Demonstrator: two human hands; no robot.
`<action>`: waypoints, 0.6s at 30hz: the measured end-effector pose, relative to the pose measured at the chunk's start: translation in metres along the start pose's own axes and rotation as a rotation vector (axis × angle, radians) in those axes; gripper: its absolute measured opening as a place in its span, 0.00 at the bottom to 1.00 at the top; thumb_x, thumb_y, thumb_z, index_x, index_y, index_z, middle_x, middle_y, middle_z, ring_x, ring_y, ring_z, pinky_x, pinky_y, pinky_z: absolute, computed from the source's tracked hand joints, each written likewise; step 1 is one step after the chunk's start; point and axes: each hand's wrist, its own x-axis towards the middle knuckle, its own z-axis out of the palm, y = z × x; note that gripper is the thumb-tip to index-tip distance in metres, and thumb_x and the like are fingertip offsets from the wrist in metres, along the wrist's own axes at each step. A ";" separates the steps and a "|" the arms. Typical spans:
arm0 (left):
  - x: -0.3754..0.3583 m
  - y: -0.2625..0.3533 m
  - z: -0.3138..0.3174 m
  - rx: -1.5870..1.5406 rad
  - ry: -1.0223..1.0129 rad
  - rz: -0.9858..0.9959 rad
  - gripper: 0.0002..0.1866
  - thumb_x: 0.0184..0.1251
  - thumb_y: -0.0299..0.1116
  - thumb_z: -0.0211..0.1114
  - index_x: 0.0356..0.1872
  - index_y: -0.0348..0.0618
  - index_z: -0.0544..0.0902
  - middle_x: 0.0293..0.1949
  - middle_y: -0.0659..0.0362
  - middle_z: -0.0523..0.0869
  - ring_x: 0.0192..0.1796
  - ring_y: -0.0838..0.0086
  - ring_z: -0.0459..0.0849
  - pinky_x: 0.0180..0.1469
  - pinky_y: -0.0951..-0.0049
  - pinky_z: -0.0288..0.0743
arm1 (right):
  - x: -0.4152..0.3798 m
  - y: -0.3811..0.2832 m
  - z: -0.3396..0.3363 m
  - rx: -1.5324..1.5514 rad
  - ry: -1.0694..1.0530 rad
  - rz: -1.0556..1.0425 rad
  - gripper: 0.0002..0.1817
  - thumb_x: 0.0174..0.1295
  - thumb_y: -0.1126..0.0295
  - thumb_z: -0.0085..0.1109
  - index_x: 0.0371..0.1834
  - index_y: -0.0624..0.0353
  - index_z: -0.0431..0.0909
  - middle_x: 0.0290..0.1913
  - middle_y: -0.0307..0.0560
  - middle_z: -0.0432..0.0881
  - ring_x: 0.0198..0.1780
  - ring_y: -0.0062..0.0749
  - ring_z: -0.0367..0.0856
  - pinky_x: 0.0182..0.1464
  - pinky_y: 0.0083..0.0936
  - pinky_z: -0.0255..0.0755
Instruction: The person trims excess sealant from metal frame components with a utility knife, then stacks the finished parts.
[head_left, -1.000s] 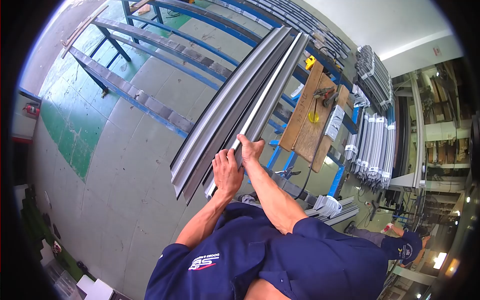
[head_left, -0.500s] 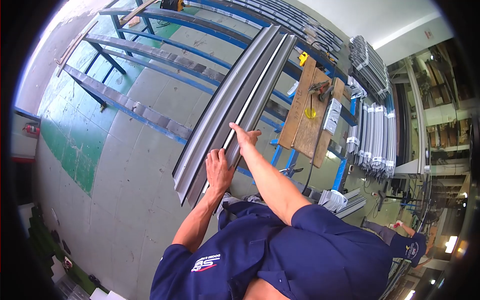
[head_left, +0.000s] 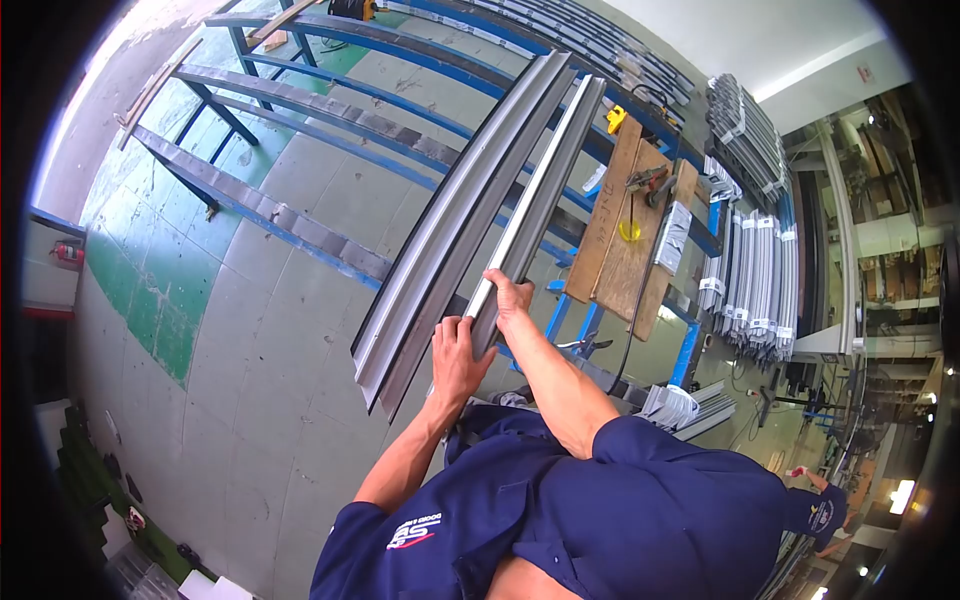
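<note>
A long grey metal profile with a pale strip slants across the blue rack. My left hand lies over its lower end, fingers bent round the edge. Farther up the same profile, my right hand has its thumb on top and its fingers wrapped round the right side. To the left, a wider grey profile with black edges rests on the rack, separated from the held one by a narrow gap. Neither hand touches the wider profile's outer edge.
Blue rack beams run under the profiles. On the right are a wooden board, a tool and a yellow round item. Stacked wrapped profiles stand farther right. A co-worker is at the lower right.
The profile with the pale strip has come away from the wider one, moving right with both hands. My right hand's fingers have closed round it.
</note>
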 end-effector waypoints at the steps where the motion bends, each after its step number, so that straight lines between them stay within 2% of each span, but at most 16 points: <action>1: 0.003 -0.001 -0.006 -0.080 -0.016 -0.003 0.33 0.52 0.39 0.82 0.59 0.37 0.80 0.54 0.48 0.79 0.59 0.52 0.77 0.62 0.53 0.71 | 0.000 -0.001 -0.001 0.001 -0.028 -0.021 0.53 0.38 0.64 0.85 0.64 0.75 0.60 0.59 0.64 0.76 0.57 0.48 0.81 0.62 0.41 0.78; 2: 0.007 -0.004 -0.015 -0.040 0.014 0.015 0.31 0.54 0.43 0.83 0.57 0.39 0.83 0.53 0.50 0.80 0.59 0.53 0.77 0.64 0.51 0.69 | -0.003 -0.004 0.002 -0.039 0.009 -0.017 0.53 0.38 0.63 0.85 0.64 0.75 0.59 0.59 0.65 0.76 0.58 0.49 0.80 0.63 0.42 0.78; 3: 0.014 -0.011 -0.023 0.002 0.080 0.029 0.30 0.55 0.43 0.82 0.56 0.40 0.85 0.55 0.50 0.81 0.61 0.53 0.77 0.67 0.49 0.67 | -0.009 -0.009 0.004 -0.081 0.051 -0.011 0.54 0.37 0.61 0.84 0.64 0.74 0.59 0.60 0.66 0.76 0.59 0.50 0.80 0.64 0.42 0.77; 5: 0.035 -0.042 -0.025 0.159 0.280 -0.003 0.32 0.55 0.43 0.82 0.59 0.40 0.83 0.57 0.49 0.82 0.63 0.52 0.77 0.70 0.48 0.66 | -0.013 -0.015 0.004 -0.165 0.075 0.009 0.56 0.36 0.59 0.84 0.65 0.74 0.58 0.61 0.68 0.75 0.61 0.52 0.79 0.66 0.43 0.76; 7: 0.063 -0.046 -0.051 0.351 0.390 -0.115 0.33 0.60 0.47 0.79 0.63 0.39 0.81 0.60 0.47 0.82 0.64 0.50 0.78 0.69 0.49 0.69 | -0.013 -0.016 0.004 -0.200 0.080 0.018 0.57 0.36 0.57 0.84 0.66 0.73 0.57 0.62 0.68 0.74 0.62 0.53 0.78 0.66 0.45 0.76; 10: 0.089 -0.087 -0.054 0.234 0.036 -0.303 0.35 0.66 0.51 0.75 0.65 0.36 0.78 0.61 0.43 0.83 0.65 0.48 0.80 0.67 0.51 0.73 | -0.008 -0.014 0.003 -0.198 0.060 0.016 0.58 0.35 0.58 0.84 0.66 0.73 0.56 0.62 0.67 0.73 0.63 0.53 0.78 0.65 0.48 0.77; 13: 0.098 -0.117 -0.052 0.025 0.011 -0.295 0.36 0.69 0.54 0.72 0.65 0.32 0.78 0.61 0.41 0.83 0.65 0.47 0.81 0.65 0.54 0.76 | -0.004 -0.012 0.001 -0.219 0.046 0.027 0.58 0.35 0.57 0.84 0.66 0.73 0.56 0.62 0.68 0.74 0.63 0.53 0.78 0.66 0.47 0.77; 18: 0.103 -0.124 -0.052 0.231 0.038 -0.196 0.33 0.71 0.52 0.70 0.64 0.33 0.78 0.56 0.41 0.85 0.61 0.46 0.83 0.64 0.52 0.77 | 0.002 -0.004 0.002 -0.303 0.105 0.003 0.58 0.36 0.57 0.84 0.66 0.73 0.56 0.61 0.70 0.76 0.61 0.56 0.81 0.65 0.45 0.78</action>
